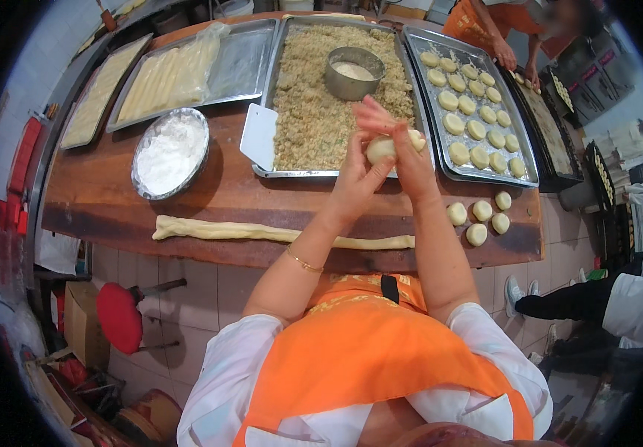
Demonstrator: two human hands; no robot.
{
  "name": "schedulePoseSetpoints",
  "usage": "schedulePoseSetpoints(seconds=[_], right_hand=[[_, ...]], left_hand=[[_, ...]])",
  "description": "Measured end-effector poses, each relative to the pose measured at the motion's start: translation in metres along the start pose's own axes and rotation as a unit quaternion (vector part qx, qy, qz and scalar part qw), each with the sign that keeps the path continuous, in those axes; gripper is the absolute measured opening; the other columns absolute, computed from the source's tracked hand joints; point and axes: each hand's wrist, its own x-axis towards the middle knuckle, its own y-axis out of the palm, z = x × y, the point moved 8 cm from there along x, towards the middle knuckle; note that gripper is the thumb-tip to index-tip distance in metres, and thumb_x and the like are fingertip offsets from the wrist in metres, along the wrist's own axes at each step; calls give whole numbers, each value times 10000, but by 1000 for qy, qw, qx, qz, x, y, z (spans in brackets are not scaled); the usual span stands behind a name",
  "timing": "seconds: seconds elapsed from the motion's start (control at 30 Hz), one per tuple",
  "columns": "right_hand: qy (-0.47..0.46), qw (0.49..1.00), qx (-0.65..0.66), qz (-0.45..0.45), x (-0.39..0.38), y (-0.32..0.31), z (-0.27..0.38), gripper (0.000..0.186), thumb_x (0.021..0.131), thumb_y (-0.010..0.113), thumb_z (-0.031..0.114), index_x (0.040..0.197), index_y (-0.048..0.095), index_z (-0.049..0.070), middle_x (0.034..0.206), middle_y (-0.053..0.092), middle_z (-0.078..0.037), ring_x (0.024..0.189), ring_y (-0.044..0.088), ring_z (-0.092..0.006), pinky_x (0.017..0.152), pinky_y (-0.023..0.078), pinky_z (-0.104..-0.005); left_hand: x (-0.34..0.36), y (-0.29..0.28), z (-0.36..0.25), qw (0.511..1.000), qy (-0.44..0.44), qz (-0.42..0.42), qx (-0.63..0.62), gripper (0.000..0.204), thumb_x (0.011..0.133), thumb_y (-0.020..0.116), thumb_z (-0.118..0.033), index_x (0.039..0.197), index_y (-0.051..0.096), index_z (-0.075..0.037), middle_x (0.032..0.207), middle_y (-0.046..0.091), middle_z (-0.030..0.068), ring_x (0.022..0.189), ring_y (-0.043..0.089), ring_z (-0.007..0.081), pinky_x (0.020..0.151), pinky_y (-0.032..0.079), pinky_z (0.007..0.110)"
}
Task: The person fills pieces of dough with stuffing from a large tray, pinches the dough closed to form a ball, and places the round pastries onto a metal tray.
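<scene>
Over the near edge of the filling tray, my left hand (361, 171) is closed round a pale dough ball (381, 150). My right hand (415, 167) presses against the same ball from the right, its fingers reaching across the top. Another bit of pale dough (416, 139) shows at the right hand's far side; whether it joins the ball is hidden. Beneath my forearms a long dough rope (217, 230) lies along the table's near edge. The tray (292, 173) holds crumbly yellowish filling (314, 89), with a round metal tin (351, 86) standing in it.
A white scraper (260, 138) rests at the tray's left corner, near a bowl of flour (172, 153). Trays of dough strips (165, 82) lie left. Right are a tray of round cakes (478, 130) and several loose cakes (478, 212). A co-worker's hands (519, 63) work beyond. A red stool (120, 318) stands below.
</scene>
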Motion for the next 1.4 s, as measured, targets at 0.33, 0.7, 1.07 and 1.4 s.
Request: schedulePoseSetpoints(seconds=[0.33, 0.7, 1.07, 1.4], right_hand=[[35, 999, 24, 33, -4, -4, -19, 723, 1059, 212, 538, 1217, 642, -22, 1423, 527, -194, 1450, 335, -313, 1186, 259, -440], [55, 995, 80, 39, -11, 0, -18, 697, 1051, 234, 560, 1296, 623, 36, 1490, 465, -177, 1479, 277, -307, 1208, 181, -442], [49, 994, 95, 4, -17, -8, -27, 698, 1058, 233, 541, 1171, 682, 18, 1472, 474, -192, 1494, 237, -305, 1198, 208, -458], [57, 992, 109, -10, -16, -5, -24, 703, 1071, 223, 505, 1128, 676, -30, 1510, 439, -162, 1492, 245, -284, 1193, 227, -415]], left_hand=[[-1, 8, -11, 986, 120, -87, 78, 628, 999, 363, -643, 1133, 533, -54, 738, 544, -15, 572, 453, 43, 481, 306, 207], [-5, 12, -8, 990, 90, -100, 31, 662, 1015, 272, -649, 1087, 547, -51, 687, 519, -41, 554, 432, 43, 480, 286, 214], [-11, 15, -3, 991, 97, -53, 80, 589, 1027, 397, -559, 1244, 487, -20, 1006, 599, 46, 814, 560, 88, 642, 459, 231], [-10, 16, -8, 993, 95, -46, 44, 566, 1038, 380, -536, 1225, 502, -16, 1011, 599, 39, 820, 570, 88, 655, 459, 210]])
